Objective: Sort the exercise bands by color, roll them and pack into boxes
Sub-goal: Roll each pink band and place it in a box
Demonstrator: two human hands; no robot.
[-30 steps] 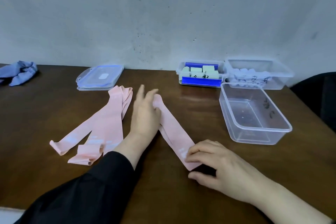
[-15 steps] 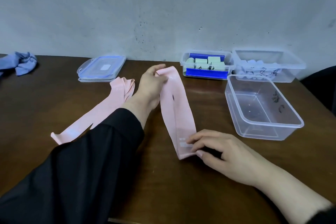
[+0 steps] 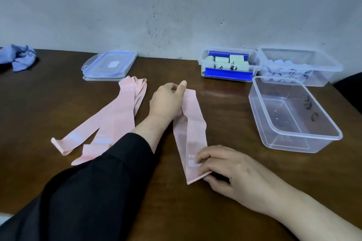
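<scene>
Stretching pink exercise band (image 3: 193, 133) flat on desk (image 3: 225, 113), left of empty clear box (image 3: 293, 139): left hand (image 3: 166, 101) pinches far end, right hand (image 3: 231, 170) pinches near end, likely prepping roll.

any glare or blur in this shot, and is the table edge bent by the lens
Head view: soft, even light, with faint glare on the table near the green-filled box; the left hand looks slightly smeared; the table's back edge curves, wide-angle distortion.
</scene>
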